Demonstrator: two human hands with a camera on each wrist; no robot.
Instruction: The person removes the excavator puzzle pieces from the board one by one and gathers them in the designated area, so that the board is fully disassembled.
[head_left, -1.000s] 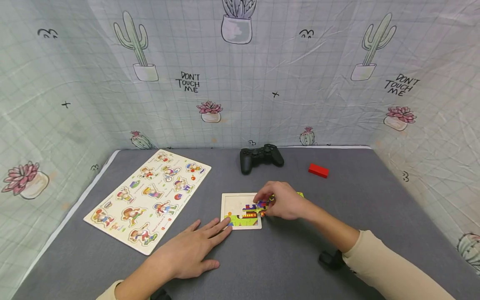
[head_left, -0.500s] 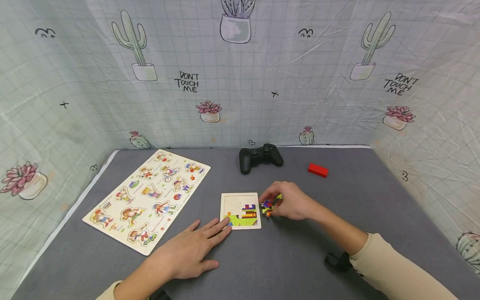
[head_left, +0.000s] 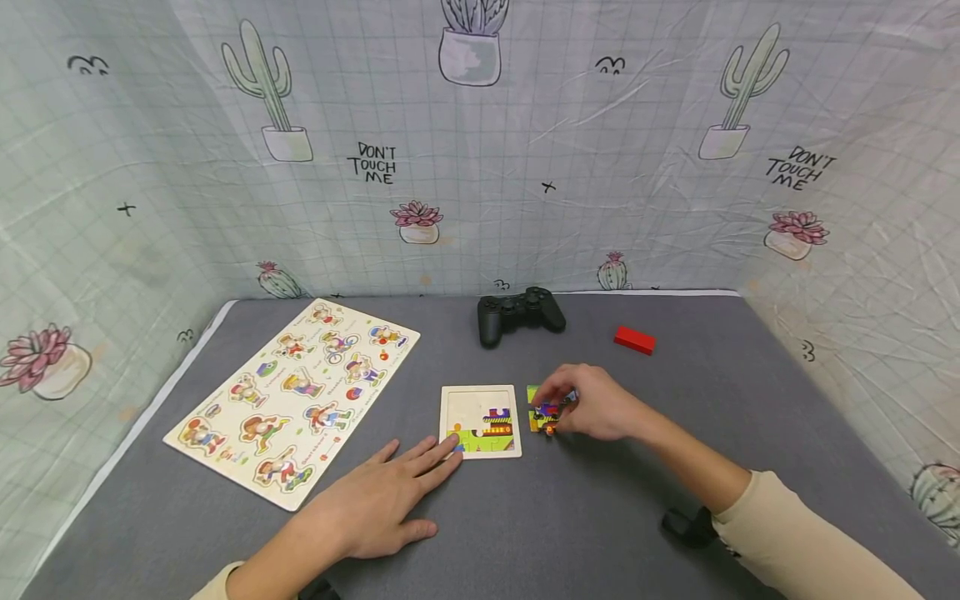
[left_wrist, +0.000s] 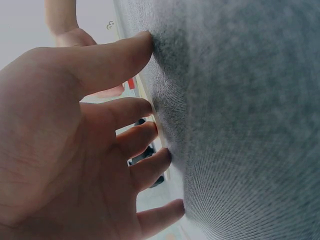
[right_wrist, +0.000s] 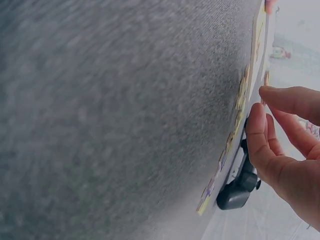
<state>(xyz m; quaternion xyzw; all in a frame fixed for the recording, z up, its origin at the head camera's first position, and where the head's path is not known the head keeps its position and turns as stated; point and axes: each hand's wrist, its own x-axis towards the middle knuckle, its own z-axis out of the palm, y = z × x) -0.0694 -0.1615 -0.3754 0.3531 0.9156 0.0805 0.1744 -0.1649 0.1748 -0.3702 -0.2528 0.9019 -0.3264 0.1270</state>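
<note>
My right hand [head_left: 592, 404] pinches a colorful jigsaw puzzle piece [head_left: 546, 415] between thumb and fingers, right of the small wooden puzzle tray [head_left: 444, 408]. The held piece [right_wrist: 266, 80] appears edge-on at the fingertips in the right wrist view. Beneath that hand, loose puzzle pieces [right_wrist: 224, 155] lie on the cloth; the hand hides part of them in the head view. Joined pieces [head_left: 487, 442] fill the tray's lower part and right side, with bare wood at upper left. My left hand [head_left: 386, 504] lies with fingers spread, fingertips touching the tray's lower left corner.
A large wooden board [head_left: 288, 408] with pictures of children lies at the left. Behind the tray are a black game controller [head_left: 519, 315] and, farther right, a red block [head_left: 634, 340]. A patterned cloth backdrop [head_left: 510, 225] encloses the grey table.
My right hand has moved right, from over the tray's right edge to above the loose pieces, with the puzzle piece still between its fingers. My left hand stays at the tray's corner.
</note>
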